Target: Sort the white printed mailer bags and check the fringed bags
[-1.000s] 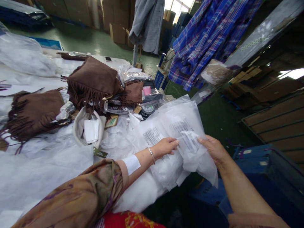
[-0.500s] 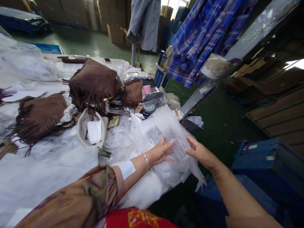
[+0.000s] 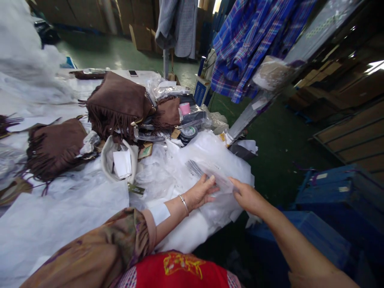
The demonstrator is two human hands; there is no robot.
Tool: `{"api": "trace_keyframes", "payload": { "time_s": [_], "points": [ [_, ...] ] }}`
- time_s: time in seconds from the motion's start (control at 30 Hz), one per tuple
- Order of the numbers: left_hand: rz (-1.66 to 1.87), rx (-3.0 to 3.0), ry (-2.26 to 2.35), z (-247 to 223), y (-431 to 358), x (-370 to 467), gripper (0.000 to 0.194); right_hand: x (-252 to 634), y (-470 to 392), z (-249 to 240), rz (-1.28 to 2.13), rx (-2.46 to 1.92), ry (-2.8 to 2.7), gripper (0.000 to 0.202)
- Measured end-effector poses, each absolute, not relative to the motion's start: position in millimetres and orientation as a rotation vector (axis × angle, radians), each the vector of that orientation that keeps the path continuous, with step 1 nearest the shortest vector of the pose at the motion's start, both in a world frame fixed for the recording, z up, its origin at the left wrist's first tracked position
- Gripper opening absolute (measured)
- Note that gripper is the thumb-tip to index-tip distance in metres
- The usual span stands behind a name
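Note:
A clear plastic bag [image 3: 220, 170] with printed text is between my two hands, on top of a heap of more bags at the table's right corner. My left hand [image 3: 200, 193], with a bracelet at the wrist, has its thumb over the bag's near left edge and its fingers curled beneath. At the bag's right side, my right hand [image 3: 246, 197] pinches the edge between thumb and forefinger. Left of the heap stands a pale open pouch [image 3: 107, 162] with folded white paper [image 3: 122, 164] inside.
Brown fringed bags [image 3: 118, 100] lie across the table, with a tape roll [image 3: 188, 134] and pink roll [image 3: 185, 108] behind the heap. White sheets [image 3: 66, 212] cover the near left. A post [image 3: 244, 120] rises at the right corner; blue crates [image 3: 333, 200] stand on the floor.
The top bag has been drawn out and tilted up, its print now foreshortened. My right hand has closed on its edge and moved slightly left. At far left, white plastic has risen.

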State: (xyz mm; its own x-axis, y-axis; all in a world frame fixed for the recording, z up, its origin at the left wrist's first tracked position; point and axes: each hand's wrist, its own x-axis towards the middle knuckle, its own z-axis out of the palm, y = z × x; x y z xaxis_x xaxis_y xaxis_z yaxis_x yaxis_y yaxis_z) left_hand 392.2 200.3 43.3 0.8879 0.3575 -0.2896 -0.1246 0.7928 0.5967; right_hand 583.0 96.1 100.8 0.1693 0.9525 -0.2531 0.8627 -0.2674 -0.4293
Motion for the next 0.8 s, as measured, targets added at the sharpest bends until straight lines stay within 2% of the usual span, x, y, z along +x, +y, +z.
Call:
{"api": "trace_keyframes", "payload": {
  "time_s": [0.1,0.13,0.23,0.27,0.33,0.57,0.8],
  "points": [
    [0.252,0.922,0.533,36,182,390,0.108,585,110,103,0.685,-2.338,-1.731,0.037],
    [0.252,1.060,0.603,34,176,390,0.099,586,115,105,0.657,-2.346,-1.729,0.034],
    [0.203,1.308,0.764,30,163,389,0.032,588,128,113,0.548,-2.370,-1.703,0.032],
    [0.166,1.275,0.781,30,160,388,0.026,589,131,116,0.508,-2.394,-1.692,0.032],
    [0.083,1.085,0.786,31,151,383,0.030,591,136,122,0.412,-2.451,-1.669,0.032],
    [-0.075,0.522,0.809,24,125,354,0.009,588,136,133,0.260,-2.478,-1.607,0.028],
    [0.085,0.554,0.873,11,144,341,0.036,588,133,133,0.266,-2.436,-1.536,0.030]
  ]
}}
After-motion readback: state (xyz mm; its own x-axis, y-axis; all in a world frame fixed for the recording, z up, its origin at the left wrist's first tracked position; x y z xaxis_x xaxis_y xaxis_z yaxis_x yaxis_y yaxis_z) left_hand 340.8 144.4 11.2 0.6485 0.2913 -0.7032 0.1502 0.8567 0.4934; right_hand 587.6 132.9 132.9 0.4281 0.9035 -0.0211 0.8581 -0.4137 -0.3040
